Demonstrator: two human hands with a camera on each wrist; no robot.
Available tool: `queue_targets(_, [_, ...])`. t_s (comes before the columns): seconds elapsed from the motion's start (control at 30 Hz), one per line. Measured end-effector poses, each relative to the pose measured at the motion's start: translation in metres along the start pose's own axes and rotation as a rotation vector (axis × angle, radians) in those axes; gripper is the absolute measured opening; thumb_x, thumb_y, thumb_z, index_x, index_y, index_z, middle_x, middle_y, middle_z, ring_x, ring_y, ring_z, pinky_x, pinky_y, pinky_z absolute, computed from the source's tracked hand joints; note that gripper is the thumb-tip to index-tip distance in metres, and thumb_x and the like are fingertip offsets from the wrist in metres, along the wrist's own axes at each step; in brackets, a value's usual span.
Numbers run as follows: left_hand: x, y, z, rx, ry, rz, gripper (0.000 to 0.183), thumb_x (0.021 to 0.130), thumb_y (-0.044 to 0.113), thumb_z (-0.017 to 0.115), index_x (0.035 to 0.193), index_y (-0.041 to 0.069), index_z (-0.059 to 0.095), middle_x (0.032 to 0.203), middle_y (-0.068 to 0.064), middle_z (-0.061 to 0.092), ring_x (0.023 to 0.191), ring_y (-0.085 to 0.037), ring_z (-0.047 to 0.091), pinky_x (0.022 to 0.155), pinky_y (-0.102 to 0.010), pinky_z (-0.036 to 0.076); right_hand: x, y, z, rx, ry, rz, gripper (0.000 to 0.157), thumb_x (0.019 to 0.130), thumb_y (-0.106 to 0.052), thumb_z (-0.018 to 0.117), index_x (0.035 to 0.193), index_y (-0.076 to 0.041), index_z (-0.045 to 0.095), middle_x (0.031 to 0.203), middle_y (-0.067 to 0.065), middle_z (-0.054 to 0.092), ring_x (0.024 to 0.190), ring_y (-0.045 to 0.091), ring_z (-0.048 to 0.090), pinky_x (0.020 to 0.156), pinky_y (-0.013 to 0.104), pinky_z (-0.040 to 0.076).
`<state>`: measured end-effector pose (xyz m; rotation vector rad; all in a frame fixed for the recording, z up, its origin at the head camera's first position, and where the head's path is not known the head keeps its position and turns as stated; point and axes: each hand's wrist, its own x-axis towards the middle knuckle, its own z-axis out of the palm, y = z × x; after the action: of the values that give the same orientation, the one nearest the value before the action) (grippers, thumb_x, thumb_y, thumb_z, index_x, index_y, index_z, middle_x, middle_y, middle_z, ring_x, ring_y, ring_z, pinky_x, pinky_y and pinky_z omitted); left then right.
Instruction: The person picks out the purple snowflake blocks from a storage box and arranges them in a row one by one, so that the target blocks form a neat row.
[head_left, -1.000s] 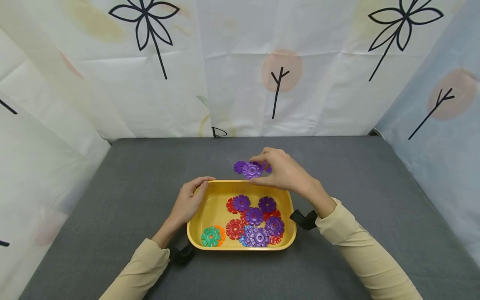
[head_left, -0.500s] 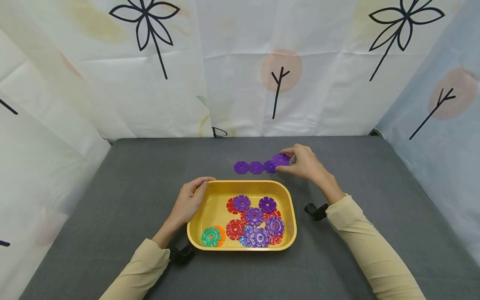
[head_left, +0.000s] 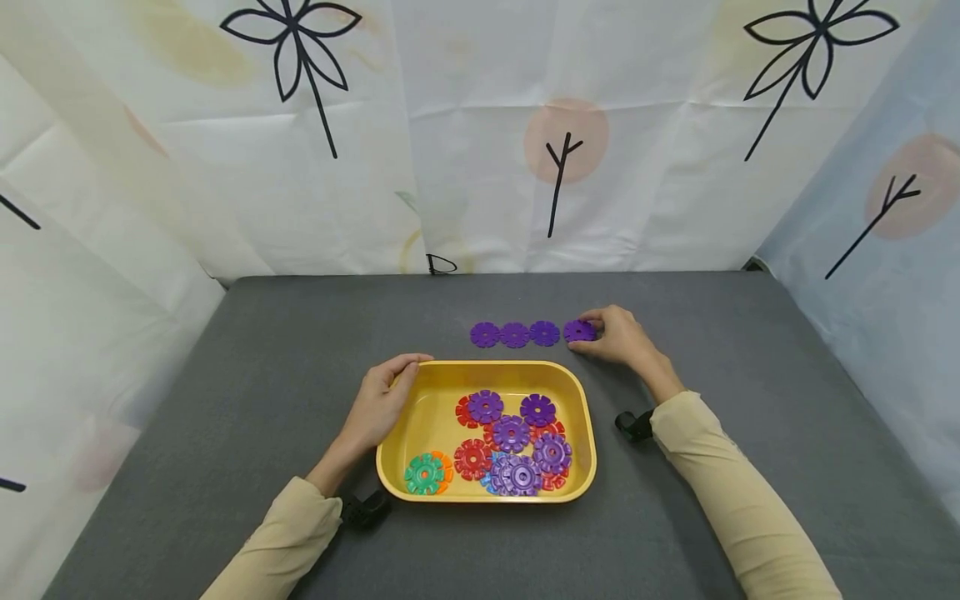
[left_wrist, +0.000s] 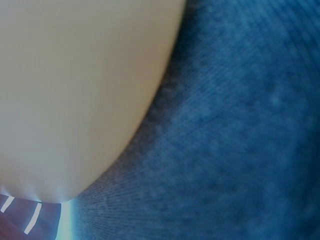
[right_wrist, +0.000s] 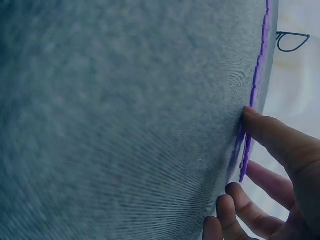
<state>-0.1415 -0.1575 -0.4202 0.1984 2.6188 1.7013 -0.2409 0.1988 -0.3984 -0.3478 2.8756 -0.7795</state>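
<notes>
My right hand pinches a purple flower-shaped plastic disc by its edges, low over the table behind the tray. In the right wrist view this disc is edge-on between thumb and fingers. A row of three similar purple discs lies just left of it, with a narrow gap between. My left hand grips the yellow tray at its far left corner, thumb at the rim. Several purple discs lie in the tray, partly over red ones. The left wrist view mostly shows blurred skin and cloth.
Inside the tray at near left, a green disc overlaps an orange one. A blue disc shows partly under purple ones. Grey cloth covers the table. A patterned white curtain hangs along its back edge.
My right hand has carried the purple disc rightward from above the row and lowered it at the row's right end, uncovering the other three. My left hand and the tray stay in place.
</notes>
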Motion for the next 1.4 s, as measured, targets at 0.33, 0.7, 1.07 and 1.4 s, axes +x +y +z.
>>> queue_targets(0.33, [-0.0005,0.0009,0.0008,0.017,0.01,-0.003,0.032,0.111,0.018,0.044,0.13,0.005,0.065,0.125,-0.018,0.07,0.102,-0.03,0.072,0.083,-0.035,0.064,-0.0006,0.001,0.0021,0.019,-0.005,-0.035,0.051,0.093,-0.02,0.073,0.135,0.008,0.061,0.129,0.033,0.065,0.119,0.047,0.062,0.098,0.057,0.055])
queue_targets(0.7, [0.0001,0.0,0.0006,0.015,0.009,0.019,0.032,0.111,0.02,0.044,0.13,0.005,0.065,0.124,-0.018,0.07,0.102,-0.03,0.072,0.083,-0.035,0.064,0.0017,-0.0007,0.0052,0.036,-0.006,-0.012,0.051,0.094,-0.02,0.073,0.135,0.008,0.061,0.13,0.033,0.065,0.121,0.046,0.062,0.099,0.055,0.055])
queue_targets(1.07, [0.0007,0.0003,0.0006,0.006,0.009,0.014,0.032,0.111,0.019,0.044,0.13,0.004,0.065,0.125,-0.019,0.07,0.102,-0.031,0.072,0.083,-0.036,0.064,0.0003,-0.0011,0.0067,0.04,0.004,-0.025,0.05,0.094,-0.02,0.073,0.135,0.008,0.061,0.128,0.033,0.065,0.119,0.045,0.062,0.095,0.054,0.056])
queue_targets(1.4, [-0.0001,-0.001,0.0014,0.019,0.009,0.015,0.032,0.111,0.019,0.044,0.131,0.004,0.065,0.125,-0.018,0.07,0.102,-0.03,0.072,0.083,-0.035,0.064,-0.006,-0.0038,0.0038,0.05,0.029,-0.047,0.053,0.093,-0.018,0.074,0.137,0.007,0.06,0.123,0.034,0.063,0.111,0.044,0.063,0.088,0.052,0.057])
